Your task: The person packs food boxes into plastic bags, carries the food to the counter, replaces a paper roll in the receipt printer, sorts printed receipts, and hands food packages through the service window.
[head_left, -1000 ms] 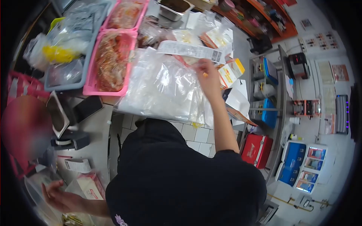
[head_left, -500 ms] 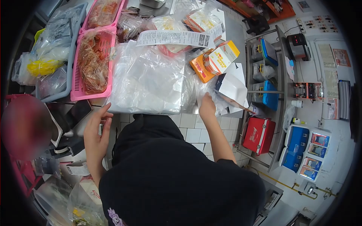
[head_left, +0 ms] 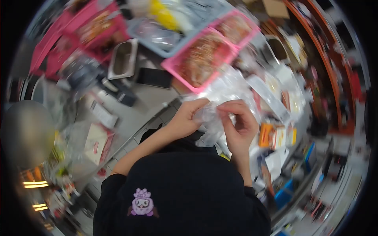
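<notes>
A crinkled clear plastic bag [head_left: 207, 135] is gathered between my two hands in front of my chest. My left hand [head_left: 188, 120] has its fingers closed round one side of the bag. On the other side, my right hand [head_left: 241, 125] pinches the plastic between thumb and fingers. Just beyond them lies a pile of clear plastic bags [head_left: 232, 88]. A pink basket [head_left: 173, 65] with plastic-wrapped reddish food [head_left: 200, 59] stands behind the hands. To the right of my right hand is an orange and yellow carton [head_left: 271, 135], with a printed paper slip [head_left: 269, 98] above it.
A blue-grey tray [head_left: 163, 53] holds bagged items at the back. Left of it are a metal container [head_left: 123, 59] and a black flat phone-like device [head_left: 154, 78]. A white box [head_left: 96, 143] sits on the left counter. Another person's blurred head [head_left: 27, 133] is at far left.
My view has turned left. My right hand has come across to my left hand, previously apart and relaxed, and both now grip the plastic bag.
</notes>
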The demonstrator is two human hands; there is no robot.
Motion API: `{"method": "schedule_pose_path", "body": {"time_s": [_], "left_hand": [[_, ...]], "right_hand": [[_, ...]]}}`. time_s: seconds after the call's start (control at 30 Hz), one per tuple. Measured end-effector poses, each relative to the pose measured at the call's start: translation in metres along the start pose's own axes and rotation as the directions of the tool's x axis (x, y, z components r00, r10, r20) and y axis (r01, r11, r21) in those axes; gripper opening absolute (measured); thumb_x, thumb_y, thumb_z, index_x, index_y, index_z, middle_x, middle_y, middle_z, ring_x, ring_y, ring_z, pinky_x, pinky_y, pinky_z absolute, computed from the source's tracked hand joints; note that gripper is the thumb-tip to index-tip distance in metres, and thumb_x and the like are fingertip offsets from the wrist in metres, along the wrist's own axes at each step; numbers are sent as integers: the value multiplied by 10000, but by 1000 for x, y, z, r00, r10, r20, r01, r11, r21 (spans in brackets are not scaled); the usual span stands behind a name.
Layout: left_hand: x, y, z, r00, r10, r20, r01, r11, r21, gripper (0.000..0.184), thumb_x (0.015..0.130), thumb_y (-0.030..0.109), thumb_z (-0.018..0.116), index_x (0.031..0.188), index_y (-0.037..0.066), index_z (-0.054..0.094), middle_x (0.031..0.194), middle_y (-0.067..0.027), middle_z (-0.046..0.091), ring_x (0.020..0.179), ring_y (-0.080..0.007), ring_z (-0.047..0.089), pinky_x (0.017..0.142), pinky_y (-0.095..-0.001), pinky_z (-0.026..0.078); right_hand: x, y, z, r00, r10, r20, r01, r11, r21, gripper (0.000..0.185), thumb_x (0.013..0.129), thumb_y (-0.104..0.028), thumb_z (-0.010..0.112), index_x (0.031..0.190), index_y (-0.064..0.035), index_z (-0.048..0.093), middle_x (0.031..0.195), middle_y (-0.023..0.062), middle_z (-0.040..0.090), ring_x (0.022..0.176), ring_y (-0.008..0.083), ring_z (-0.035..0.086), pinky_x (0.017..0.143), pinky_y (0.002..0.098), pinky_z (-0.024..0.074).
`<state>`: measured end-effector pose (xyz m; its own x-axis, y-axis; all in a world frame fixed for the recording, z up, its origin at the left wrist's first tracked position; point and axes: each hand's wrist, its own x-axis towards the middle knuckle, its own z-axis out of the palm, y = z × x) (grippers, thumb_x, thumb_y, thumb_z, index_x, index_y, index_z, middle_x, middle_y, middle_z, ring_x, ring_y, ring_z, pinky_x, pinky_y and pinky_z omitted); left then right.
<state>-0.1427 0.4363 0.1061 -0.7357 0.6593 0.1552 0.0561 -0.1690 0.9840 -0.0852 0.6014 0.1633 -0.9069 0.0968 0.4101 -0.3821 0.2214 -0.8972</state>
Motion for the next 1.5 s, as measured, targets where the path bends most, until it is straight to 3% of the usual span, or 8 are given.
{"method": "schedule_pose_path", "body": {"time_s": [0.3,0.43,0.6,0.77,0.87,1.13,1.3,1.5], "left_hand": [[-130,67,-69,753,-115,-647,2,985,-172,391,822,-11,528,1208,33,486,1223,-64,522,1155,-150,473,968,-305,373],[-245,122,-90,179,705,-686,818,281,502,619,773,67,622,1331,19,360,1350,-222,361,1289,-383,310,1076,-460,236],[-363,116,-148,-339,668,-663,800,575,170,635,812,0,613,1363,27,299,1125,-160,509,939,-209,523,793,-321,448],[-365,137,-134,-252,340,-906,184,936,300,593,863,-31,498,1395,72,256,961,-127,587,527,-74,494,490,-168,396],[-372,136,-129,-32,344,-938,39,939,343,611,865,-48,433,1412,92,200,1143,-195,559,508,-51,487,441,-149,377],[-427,151,-159,182,313,-932,152,928,341,639,847,-70,411,1417,103,179,1296,-231,454,514,-44,499,418,-136,389],[-419,148,-163,455,282,-845,54,938,342,645,843,-88,416,1414,103,185,1302,-221,451,543,-53,511,453,-160,417],[-426,154,-173,479,239,-845,86,945,316,588,862,-75,417,1398,90,240,1257,-217,485,551,-66,517,485,-187,454]], "right_hand": [[32,20,161,716,-448,535,509,860,40,349,651,70,670,977,-56,681,989,120,621,875,294,591,747,363,487],[46,-22,229,762,-330,558,297,943,152,302,669,141,586,927,1,656,897,130,632,799,244,624,715,293,496],[15,-108,355,465,-748,473,356,648,674,282,654,125,606,914,17,615,948,149,618,811,294,612,703,328,503],[-61,-65,523,-377,160,912,526,848,69,337,802,-155,601,1108,-14,607,1175,169,570,1194,327,475,936,388,427],[-115,-9,563,-525,35,850,688,606,400,439,847,-294,564,1201,-34,575,1222,165,552,1294,370,351,1025,493,310],[-84,-64,529,-226,-31,974,795,572,202,324,816,-252,553,1060,-66,657,1135,157,609,1146,392,508,1008,548,288],[-185,100,600,-633,-243,735,318,784,533,172,758,-123,592,890,-61,683,988,137,659,1042,283,590,949,507,383],[-107,-62,511,-299,-208,931,750,553,364,132,759,-139,594,829,-73,685,912,100,678,1004,250,603,921,477,407]]}}
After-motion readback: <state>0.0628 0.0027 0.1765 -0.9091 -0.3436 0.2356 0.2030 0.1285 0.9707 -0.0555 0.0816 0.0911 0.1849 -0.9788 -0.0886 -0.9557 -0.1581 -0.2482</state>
